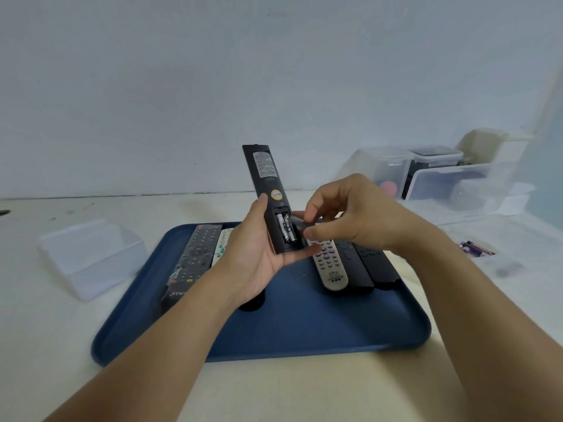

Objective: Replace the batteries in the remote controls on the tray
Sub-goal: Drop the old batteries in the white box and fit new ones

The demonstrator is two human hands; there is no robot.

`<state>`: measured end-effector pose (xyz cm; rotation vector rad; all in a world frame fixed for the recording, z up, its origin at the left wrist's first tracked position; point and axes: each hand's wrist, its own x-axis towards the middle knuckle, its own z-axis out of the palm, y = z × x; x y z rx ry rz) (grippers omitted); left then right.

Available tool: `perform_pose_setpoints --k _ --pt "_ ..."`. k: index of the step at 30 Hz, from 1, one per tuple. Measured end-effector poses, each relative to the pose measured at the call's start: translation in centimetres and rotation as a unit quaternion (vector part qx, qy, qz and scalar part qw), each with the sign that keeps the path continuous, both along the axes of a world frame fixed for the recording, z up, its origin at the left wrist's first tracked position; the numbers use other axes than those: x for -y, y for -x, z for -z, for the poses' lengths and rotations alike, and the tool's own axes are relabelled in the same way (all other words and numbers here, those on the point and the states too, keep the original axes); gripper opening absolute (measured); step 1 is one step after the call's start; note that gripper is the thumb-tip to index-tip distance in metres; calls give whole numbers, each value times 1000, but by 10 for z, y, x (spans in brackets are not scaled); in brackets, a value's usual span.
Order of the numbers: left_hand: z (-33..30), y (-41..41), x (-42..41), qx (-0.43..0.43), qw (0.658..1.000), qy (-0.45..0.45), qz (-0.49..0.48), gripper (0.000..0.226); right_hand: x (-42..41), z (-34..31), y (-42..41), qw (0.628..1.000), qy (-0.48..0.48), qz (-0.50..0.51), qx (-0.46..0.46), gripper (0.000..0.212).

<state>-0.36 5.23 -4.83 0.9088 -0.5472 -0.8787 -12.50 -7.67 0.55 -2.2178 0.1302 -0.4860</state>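
My left hand [254, 254] grips a long black remote [265, 175] above the blue tray [304, 327], back side up. Its battery compartment is uncovered and two batteries [285, 228] lie in it. My right hand [353, 214] pinches a small dark piece [300, 223], apparently the battery cover, at the compartment's right edge. On the tray lie a black remote [195, 260] and a white one [224, 239] at the left, and a grey remote [330, 266] and two black remotes [370, 263] at the right.
An open clear plastic box [91, 257] stands left of the tray. Several clear containers [441, 178] sit at the back right by the wall. Loose purple batteries [476, 248] lie on the table at the right.
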Motion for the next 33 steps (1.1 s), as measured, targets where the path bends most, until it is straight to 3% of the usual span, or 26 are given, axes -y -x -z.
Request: perform_pose_setpoints --k 8,14,18,23,33 --pt "1 -1 2 -24 998 34 -37 45 -16 23 -26 988 -4 117 97 16" --pt "-1 0 -2 -9 998 38 -51 14 -29 31 -33 984 -3 133 120 9" --pt "-1 1 -2 -15 997 46 -56 20 -31 30 -32 984 34 123 128 13" --pt "-4 -3 -5 -54 997 17 -56 49 -28 28 -29 990 124 43 57 50" --pt "-3 0 -6 -54 997 -17 -52 53 -23 31 -30 986 137 46 87 48"
